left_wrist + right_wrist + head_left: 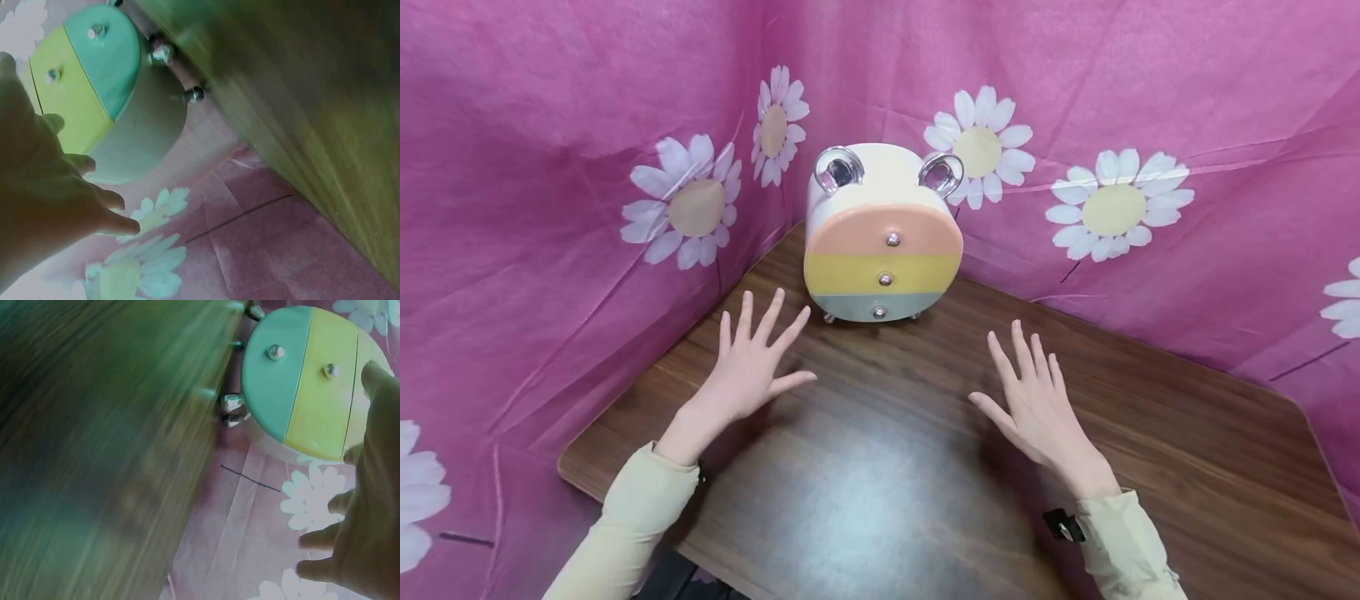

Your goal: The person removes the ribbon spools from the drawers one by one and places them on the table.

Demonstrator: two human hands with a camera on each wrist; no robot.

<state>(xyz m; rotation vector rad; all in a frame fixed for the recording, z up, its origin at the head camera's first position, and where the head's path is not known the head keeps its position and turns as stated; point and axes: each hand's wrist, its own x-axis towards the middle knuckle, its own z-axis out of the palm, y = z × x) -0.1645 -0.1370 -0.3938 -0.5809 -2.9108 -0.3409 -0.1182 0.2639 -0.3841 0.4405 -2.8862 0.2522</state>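
Observation:
A small rounded drawer box stands on short metal feet near the table's back corner. Its front has a peach top drawer, a yellow middle drawer and a blue-green bottom drawer, all closed, each with a round metal knob. Two silver rings like eyes rise from its white top. My left hand, fingers spread, is over the table to the front left of the box, apart from it. To the front right, my right hand is likewise spread and holds nothing. Both wrist views show the box beyond the fingers.
The brown wooden table has its back edges against a pink cloth printed with white daisies, which hangs behind and at the left. A dark strap piece shows at the right cuff.

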